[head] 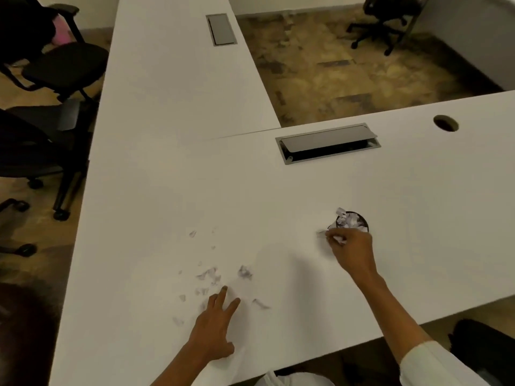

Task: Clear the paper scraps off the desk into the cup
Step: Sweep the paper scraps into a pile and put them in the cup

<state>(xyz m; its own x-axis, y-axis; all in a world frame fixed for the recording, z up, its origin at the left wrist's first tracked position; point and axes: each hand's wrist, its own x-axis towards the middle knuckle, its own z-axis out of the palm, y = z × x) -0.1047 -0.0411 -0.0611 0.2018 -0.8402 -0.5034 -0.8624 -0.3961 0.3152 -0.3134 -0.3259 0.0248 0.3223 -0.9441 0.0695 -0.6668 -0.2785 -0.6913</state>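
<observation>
A small dark cup [359,220] stands on the white desk [172,190], heaped with white paper scraps [348,218]. My right hand [354,250] sits just in front of the cup, its fingers pinched on a few scraps [338,238]. Several loose scraps [209,275] lie scattered at the desk's lower left, and a crumpled one [245,272] lies beside them. My left hand [214,327] rests flat on the desk among them with its fingers spread and nothing in it.
An open cable hatch [328,143] and a round cable hole [446,123] are set into the desk behind the cup. A second hatch [221,29] lies on the far wing. Black office chairs [55,68] stand at the left and another [381,20] across the room.
</observation>
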